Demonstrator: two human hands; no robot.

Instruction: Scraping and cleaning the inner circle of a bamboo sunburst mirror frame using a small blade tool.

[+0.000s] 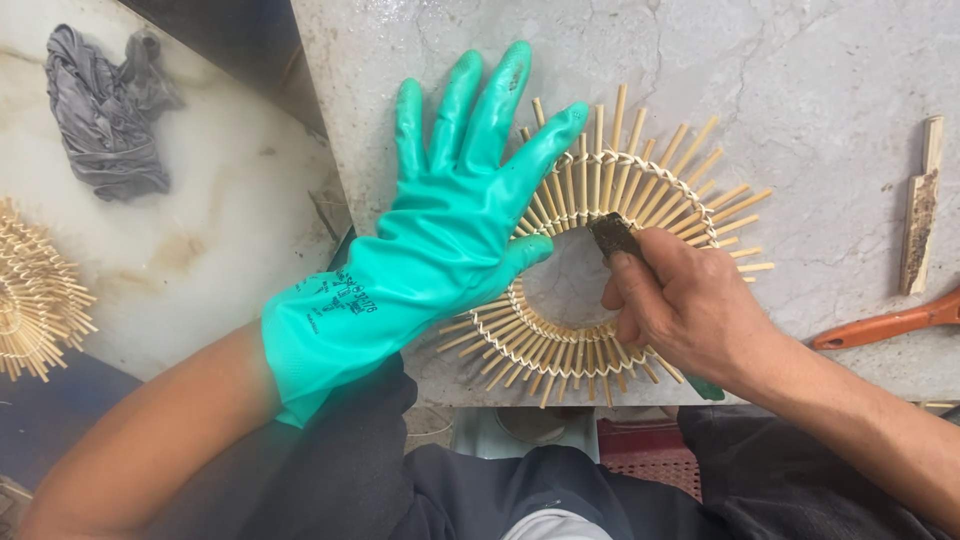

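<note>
Spanning both marble slabs (pixel 820 90): bamboo ring (pixel 640 190), grey rag (pixel 105 110).

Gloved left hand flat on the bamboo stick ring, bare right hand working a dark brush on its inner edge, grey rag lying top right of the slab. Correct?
Not quite: the grey rag lies at top left, on the neighbouring surface, as the head view shows. The rest holds: the gloved left hand lies flat on the bamboo stick ring, and the bare right hand works a dark brush on its inner edge.

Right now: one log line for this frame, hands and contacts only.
left hand: gloved, flat on bamboo ring | right hand: grips dark brush on ring | surface: marble slab
</note>
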